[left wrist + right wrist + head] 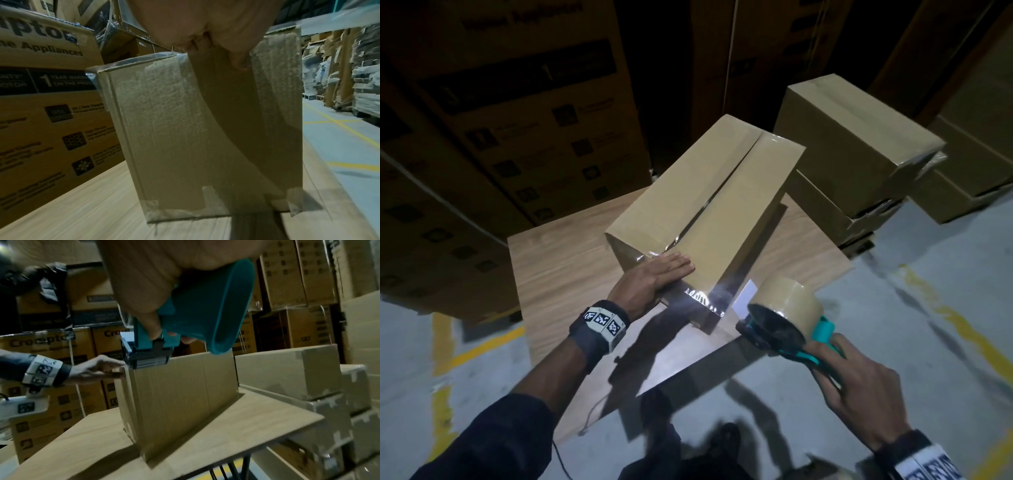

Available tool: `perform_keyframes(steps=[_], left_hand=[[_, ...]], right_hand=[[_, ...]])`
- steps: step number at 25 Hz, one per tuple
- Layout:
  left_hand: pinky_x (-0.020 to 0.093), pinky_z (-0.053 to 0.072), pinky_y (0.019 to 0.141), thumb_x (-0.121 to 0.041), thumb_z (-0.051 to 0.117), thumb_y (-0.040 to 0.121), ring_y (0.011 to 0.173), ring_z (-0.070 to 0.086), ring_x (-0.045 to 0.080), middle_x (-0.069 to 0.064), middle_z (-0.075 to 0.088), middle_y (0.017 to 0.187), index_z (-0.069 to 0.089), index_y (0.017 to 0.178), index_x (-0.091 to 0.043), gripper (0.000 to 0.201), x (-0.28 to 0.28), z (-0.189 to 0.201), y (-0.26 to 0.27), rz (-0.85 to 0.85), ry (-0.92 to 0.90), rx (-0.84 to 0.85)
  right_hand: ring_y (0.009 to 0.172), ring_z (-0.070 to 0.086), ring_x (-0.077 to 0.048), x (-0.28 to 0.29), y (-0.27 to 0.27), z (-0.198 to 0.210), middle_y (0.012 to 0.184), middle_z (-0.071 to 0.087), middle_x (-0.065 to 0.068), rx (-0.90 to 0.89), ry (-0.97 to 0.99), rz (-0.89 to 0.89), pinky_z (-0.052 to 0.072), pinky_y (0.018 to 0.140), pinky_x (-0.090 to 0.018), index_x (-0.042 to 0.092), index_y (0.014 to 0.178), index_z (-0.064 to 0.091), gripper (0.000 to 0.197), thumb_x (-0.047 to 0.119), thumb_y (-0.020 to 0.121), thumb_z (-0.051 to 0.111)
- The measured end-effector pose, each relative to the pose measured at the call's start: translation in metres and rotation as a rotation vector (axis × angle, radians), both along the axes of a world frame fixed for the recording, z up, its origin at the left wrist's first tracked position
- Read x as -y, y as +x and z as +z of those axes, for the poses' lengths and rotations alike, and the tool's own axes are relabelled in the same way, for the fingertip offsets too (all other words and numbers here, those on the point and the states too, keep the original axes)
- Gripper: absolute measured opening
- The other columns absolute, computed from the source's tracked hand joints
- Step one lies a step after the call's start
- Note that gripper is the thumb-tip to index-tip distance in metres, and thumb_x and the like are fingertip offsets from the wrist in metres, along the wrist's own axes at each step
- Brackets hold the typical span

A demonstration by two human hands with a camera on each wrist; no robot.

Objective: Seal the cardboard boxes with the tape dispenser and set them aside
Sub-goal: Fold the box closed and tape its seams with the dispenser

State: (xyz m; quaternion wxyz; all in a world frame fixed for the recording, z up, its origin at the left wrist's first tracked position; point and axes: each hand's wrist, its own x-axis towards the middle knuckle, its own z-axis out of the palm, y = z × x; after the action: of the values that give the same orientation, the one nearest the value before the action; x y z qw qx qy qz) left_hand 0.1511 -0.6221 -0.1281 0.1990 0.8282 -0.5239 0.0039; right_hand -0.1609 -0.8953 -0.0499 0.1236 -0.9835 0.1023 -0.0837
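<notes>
Cardboard box [702, 209]: stands on the wooden table [558, 270], set at a slant, its two top flaps closed and a glossy strip of clear tape running along the centre seam and down over the near end.
Printed cartons [493, 130]: big stacked ones at the far left and behind the table, in dim light, with lettering and icon panels on their faces.
Left hand [654, 279]: lies flat on the near end of the box top, fingers straight and together, palm down at the taped edge; it curls round nothing. A band with black-and-white marker squares [604, 320] sits on that wrist.
Near end of box: the left wrist view shows this face crossed by wide clear tape, with tape tabs at the bottom corners.
Tape dispenser [787, 325]: teal frame carrying a roll of brown tape [786, 299], held over the table's near right corner, just beside the box's near right corner.
Right hand [859, 383]: fingers and thumb wrapped round the dispenser's teal handle in a firm grip.
Sealed boxes [859, 144]: stacked on the floor to the right of the table, taped, with further plain cartons behind them.
Floor [928, 308]: grey, with yellow painted lines.
</notes>
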Motion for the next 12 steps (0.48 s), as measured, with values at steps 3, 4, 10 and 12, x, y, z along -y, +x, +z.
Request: perform_keyframes(steps=[3, 4, 10, 12], left_hand=[[0.037, 0.026, 0.122, -0.005, 0.066, 0.096, 0.149, 0.031, 0.008, -0.006, 0.040, 0.161, 0.046, 0.153, -0.031, 0.065, 0.000, -0.002, 0.000, 0.001, 0.004, 0.016], [0.036, 0.025, 0.123, -0.003, 0.066, 0.096, 0.149, 0.031, 0.008, -0.006, 0.040, 0.161, 0.046, 0.153, -0.031, 0.066, 0.000, -0.002, 0.000, -0.001, 0.003, 0.019], [0.045, 0.026, 0.121, -0.026, 0.038, 0.105, 0.145, 0.037, 0.015, 0.001, 0.045, 0.157, 0.051, 0.149, -0.026, 0.046, 0.005, 0.000, -0.006, 0.038, -0.032, 0.030], [0.048, 0.028, 0.118, -0.021, 0.043, 0.103, 0.142, 0.039, 0.016, 0.003, 0.048, 0.154, 0.051, 0.147, -0.025, 0.045, 0.006, -0.004, -0.004, 0.056, -0.045, 0.055]], right_hand=[[0.056, 0.062, -0.025, -0.008, 0.008, -0.050, 0.099, 0.063, 0.002, -0.102, 0.044, 0.035, 0.042, 0.035, -0.031, 0.041, 0.118, 0.058, 0.046, 0.026, 0.077, 0.074], [0.055, 0.062, -0.027, -0.014, 0.018, -0.069, 0.098, 0.064, -0.002, -0.129, 0.045, 0.058, 0.042, 0.034, -0.031, 0.039, 0.116, 0.057, 0.056, 0.021, 0.070, 0.083], [0.054, 0.061, -0.034, -0.033, 0.062, -0.122, 0.104, 0.068, -0.011, -0.066, 0.096, 0.055, 0.051, 0.039, -0.041, 0.032, 0.120, 0.053, 0.048, 0.026, 0.075, 0.066], [0.060, 0.064, -0.031, -0.039, 0.066, -0.116, 0.097, 0.069, -0.006, 0.004, 0.172, 0.010, 0.052, 0.047, -0.038, 0.032, 0.125, 0.055, 0.045, 0.026, 0.081, 0.064]])
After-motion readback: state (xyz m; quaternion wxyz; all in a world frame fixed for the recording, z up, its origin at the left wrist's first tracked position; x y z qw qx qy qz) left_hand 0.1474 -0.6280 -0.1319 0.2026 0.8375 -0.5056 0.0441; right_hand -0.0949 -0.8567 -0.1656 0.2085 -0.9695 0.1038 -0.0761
